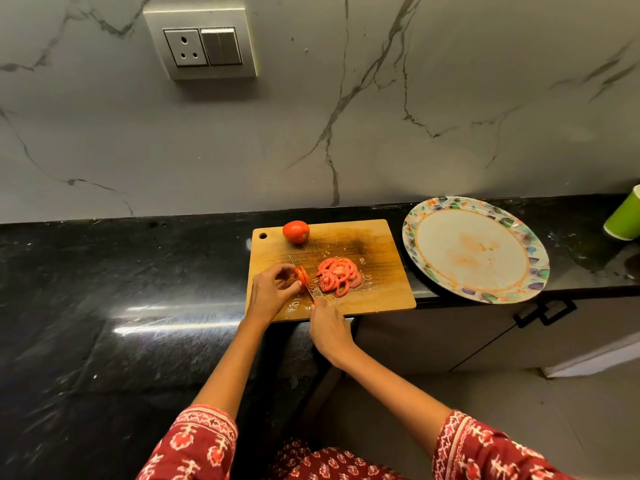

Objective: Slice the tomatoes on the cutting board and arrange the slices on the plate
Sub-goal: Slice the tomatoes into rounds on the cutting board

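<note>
A wooden cutting board (377,244) lies on the black counter. My left hand (272,292) pinches the remaining end of a tomato (302,276) near the board's front left. My right hand (327,329) grips a knife (300,277) whose blade stands in that tomato, beside its cut slices. A pile of tomato slices (337,275) lies just right of the blade. One whole tomato (296,231) sits at the board's far left corner. The round plate (474,249) with a patterned rim lies to the right of the board, with orange smears and no slices on it.
The black counter (121,306) ends just right of the board's front; the plate overhangs the narrower ledge. A green cup (625,218) stands at the far right edge. A marble wall with a socket panel (201,43) rises behind. Cabinet fronts and floor lie below right.
</note>
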Motion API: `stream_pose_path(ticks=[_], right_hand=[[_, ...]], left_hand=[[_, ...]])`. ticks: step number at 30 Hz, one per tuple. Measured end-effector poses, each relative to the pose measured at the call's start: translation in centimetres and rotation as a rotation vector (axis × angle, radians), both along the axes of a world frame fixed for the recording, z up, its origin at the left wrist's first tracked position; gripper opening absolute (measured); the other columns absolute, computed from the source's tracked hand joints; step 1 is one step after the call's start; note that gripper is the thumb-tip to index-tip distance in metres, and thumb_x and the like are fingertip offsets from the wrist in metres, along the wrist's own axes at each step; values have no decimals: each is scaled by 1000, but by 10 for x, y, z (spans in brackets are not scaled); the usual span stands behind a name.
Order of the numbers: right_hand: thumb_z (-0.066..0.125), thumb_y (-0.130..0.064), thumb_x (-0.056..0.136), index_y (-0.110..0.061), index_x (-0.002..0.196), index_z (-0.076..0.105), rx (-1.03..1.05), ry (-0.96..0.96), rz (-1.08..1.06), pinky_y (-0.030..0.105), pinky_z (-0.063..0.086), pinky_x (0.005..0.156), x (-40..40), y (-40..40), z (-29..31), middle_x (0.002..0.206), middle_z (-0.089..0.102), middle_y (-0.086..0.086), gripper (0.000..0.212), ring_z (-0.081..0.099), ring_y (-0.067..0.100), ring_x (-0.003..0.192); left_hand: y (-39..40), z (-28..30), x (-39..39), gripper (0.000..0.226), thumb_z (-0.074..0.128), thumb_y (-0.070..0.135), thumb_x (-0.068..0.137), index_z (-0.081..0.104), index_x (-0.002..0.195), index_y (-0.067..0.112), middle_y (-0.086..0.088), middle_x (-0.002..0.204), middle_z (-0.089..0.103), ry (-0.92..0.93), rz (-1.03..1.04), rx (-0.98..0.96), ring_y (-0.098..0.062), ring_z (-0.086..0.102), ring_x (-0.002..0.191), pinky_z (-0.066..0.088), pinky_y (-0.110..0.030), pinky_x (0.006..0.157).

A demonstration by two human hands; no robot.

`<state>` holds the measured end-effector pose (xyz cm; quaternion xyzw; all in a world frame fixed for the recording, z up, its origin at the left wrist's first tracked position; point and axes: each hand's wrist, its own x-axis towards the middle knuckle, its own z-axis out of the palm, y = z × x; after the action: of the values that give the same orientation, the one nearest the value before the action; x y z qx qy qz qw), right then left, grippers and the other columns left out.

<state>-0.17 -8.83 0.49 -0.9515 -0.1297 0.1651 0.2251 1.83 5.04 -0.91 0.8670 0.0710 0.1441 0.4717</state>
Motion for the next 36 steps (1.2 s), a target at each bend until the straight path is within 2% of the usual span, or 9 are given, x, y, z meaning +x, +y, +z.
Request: stream_pose_path(ticks=[2, 6, 8, 17, 22, 27, 31, 36], right_hand=[[29, -10, 101, -1, 124, 44, -4, -5, 4, 39, 45, 84, 1, 0, -1, 118, 58, 18, 28, 55, 33, 112], [28, -11, 102, -1, 123, 44, -5, -10, 5, 38, 45, 83, 1, 0, -1, 117, 59, 18, 29, 56, 33, 111], [29, -10, 101, 0, 122, 45, -13, -8, -2, 39, 46, 82, 1, 1, -1, 116, 60, 19, 28, 57, 34, 110], [29, -14, 102, -2, 122, 44, -32, -34, 25, 38, 44, 83, -4, -5, 0, 117, 59, 17, 28, 56, 32, 110], [33, -3, 96, 0, 117, 48, 7, 39, -9, 38, 43, 75, 4, 5, 3, 113, 60, 18, 26, 57, 34, 105], [32, -6, 99, -3, 126, 42, -11, -3, 20, 38, 45, 83, -1, -2, -2, 117, 59, 17, 29, 56, 33, 110], [33, -7, 98, -3, 122, 45, -52, -4, 40, 38, 45, 84, -6, -10, -4, 119, 58, 15, 27, 57, 32, 111], [31, -6, 99, 0, 120, 47, -47, -8, 25, 38, 47, 82, 0, -1, -1, 116, 60, 17, 27, 58, 32, 108]], left_hand=[[2, -2, 1, 34, 74, 7, 74, 64, 106, 8, 0, 100, 62, 0, -25, 36, -8, 59, 90, 47, -6, 76], [6, -5, 3, 34, 76, 10, 72, 65, 105, 10, -4, 103, 65, 4, -36, 98, -12, 60, 93, 51, -23, 84], [5, -5, 4, 35, 76, 10, 71, 64, 104, 10, -5, 101, 65, 9, -34, 109, -13, 60, 91, 52, -26, 83], [7, -4, 6, 32, 77, 13, 72, 63, 100, 11, -3, 96, 64, 29, -14, 109, -13, 60, 88, 52, -24, 80], [10, -4, 5, 29, 76, 15, 73, 64, 99, 11, -1, 95, 64, 44, -17, 124, -12, 59, 88, 50, -21, 79], [8, -1, 4, 26, 75, 13, 74, 64, 98, 11, 3, 90, 62, 18, 9, 131, -9, 59, 84, 48, -16, 76], [9, -3, 5, 25, 75, 12, 74, 64, 97, 11, 3, 89, 62, 10, 11, 119, -11, 60, 84, 51, -21, 77], [9, -5, 2, 26, 75, 9, 73, 65, 97, 10, 0, 92, 65, 10, 24, 79, -10, 61, 85, 50, -19, 78]])
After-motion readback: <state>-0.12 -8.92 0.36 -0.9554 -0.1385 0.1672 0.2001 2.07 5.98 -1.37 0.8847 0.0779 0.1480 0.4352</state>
